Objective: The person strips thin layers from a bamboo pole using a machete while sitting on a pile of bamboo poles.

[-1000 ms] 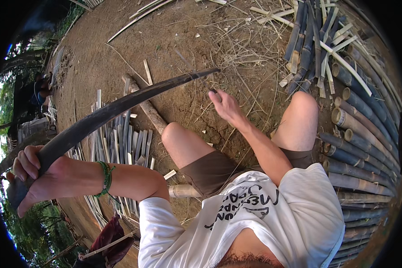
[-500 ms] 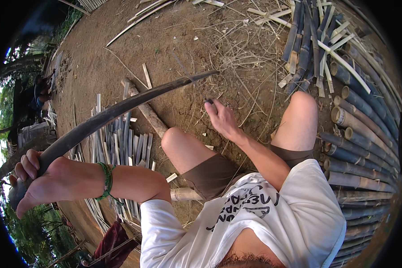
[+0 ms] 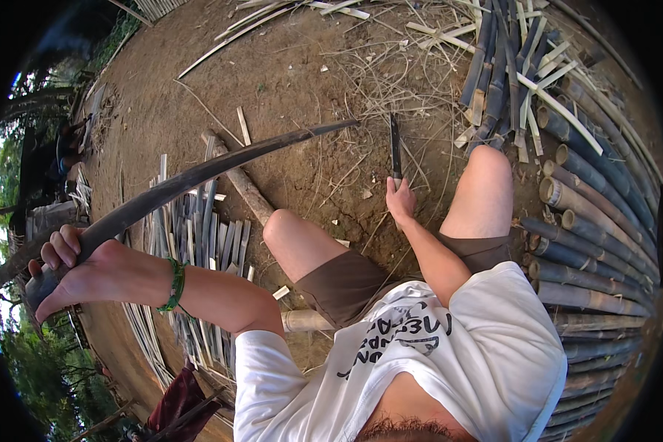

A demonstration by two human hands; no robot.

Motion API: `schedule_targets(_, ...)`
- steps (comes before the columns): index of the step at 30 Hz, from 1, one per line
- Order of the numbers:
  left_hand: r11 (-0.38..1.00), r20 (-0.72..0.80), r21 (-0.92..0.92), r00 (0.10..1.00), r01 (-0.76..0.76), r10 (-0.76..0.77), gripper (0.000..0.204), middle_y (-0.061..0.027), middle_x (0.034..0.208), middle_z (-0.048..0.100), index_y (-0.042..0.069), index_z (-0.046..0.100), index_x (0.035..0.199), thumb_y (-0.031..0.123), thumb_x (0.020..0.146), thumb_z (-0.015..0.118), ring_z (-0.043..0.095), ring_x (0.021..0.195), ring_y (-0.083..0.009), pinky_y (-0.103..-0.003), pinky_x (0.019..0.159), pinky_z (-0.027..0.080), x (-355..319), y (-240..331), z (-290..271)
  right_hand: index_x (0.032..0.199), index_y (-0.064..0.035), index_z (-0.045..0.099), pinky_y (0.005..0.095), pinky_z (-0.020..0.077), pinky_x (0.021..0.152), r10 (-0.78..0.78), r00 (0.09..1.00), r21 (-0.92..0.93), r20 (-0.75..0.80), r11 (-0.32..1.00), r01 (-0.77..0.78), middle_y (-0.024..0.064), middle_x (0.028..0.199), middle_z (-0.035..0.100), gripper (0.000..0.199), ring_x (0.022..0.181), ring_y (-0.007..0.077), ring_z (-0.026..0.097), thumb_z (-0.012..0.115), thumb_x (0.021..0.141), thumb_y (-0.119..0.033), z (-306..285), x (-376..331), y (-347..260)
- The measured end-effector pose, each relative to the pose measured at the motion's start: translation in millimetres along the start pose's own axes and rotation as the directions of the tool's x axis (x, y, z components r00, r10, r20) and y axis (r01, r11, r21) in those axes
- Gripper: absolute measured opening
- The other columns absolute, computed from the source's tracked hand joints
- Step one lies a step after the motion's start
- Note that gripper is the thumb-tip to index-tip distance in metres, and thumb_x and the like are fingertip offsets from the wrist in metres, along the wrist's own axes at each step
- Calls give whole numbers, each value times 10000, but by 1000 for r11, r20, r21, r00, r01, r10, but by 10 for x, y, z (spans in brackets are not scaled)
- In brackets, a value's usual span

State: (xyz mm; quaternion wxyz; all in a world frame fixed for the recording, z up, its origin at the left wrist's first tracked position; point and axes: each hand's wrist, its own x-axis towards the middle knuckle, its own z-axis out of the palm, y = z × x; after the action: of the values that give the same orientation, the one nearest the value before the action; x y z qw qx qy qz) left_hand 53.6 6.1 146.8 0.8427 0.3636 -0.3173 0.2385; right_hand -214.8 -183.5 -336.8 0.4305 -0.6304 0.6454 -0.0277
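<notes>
My left hand, a green cord bracelet at its wrist, is wrapped round the near end of a long dark bamboo pole. The pole is raised at the left and slants up to the right, narrowing toward its far tip over the dirt. In front of my knees, my right hand grips a long-bladed knife by its handle. Its dark blade points away from me, a little right of the pole's tip and apart from it. The handle is mostly hidden in my fingers.
Split bamboo strips lie piled on the left, near a round wooden pole on the ground. Whole bamboo poles are stacked along the right. More dark split pieces and thin shavings lie ahead.
My right hand has moved right and nearer to me, and the knife has swung to point straight away. My left hand has shifted slightly right and up with the bamboo pole.
</notes>
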Motion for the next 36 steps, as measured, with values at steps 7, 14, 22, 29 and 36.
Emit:
schedule_targets(7,909,156,-381,981,166,-114,775,-23,633,403,70,532,914,823,843,363,350,463,-121,-247,423,271,-72,300,-268,1340,12,483,434,463,965,-415,852,590,318,790,165,179,1230,552,647,1175,289,540,599,928,-474,-30,43,-861)
schedule_targets(14,819,137,-563,990,112,-41,830,-7,618,411,53,532,902,860,802,371,385,463,-105,-255,407,316,-93,1206,-674,1197,-41,554,376,532,868,-391,778,859,491,69,-507,89,1065,640,345,984,217,634,596,971,-298,-96,-8,-1925)
schedule_targets(22,880,-514,-475,801,31,-306,822,-122,909,427,32,475,1043,814,841,322,420,794,-223,-371,657,407,165,267,-1934,1104,-83,595,344,574,812,-534,843,958,66,-202,-203,53,1010,654,156,907,194,656,570,989,-186,-1170,-200,-2741)
schedule_targets(29,725,-720,426,688,542,-91,642,-234,1376,438,2,418,1326,543,980,427,407,1296,-337,-436,1014,400,-718,-560,-1082,1123,-88,634,311,572,773,-741,596,937,-309,-131,322,30,994,688,190,886,140,671,626,967,-196,-1813,-525,-3239)
schedule_targets(36,970,431,243,896,3,-111,527,-182,1126,632,-48,462,1303,388,1009,490,610,1111,-270,-412,953,486,-536,-412,676,1155,-44,652,301,549,741,-942,108,565,-317,-96,819,45,932,697,282,812,127,660,656,947,-234,-1856,-887,-3347)
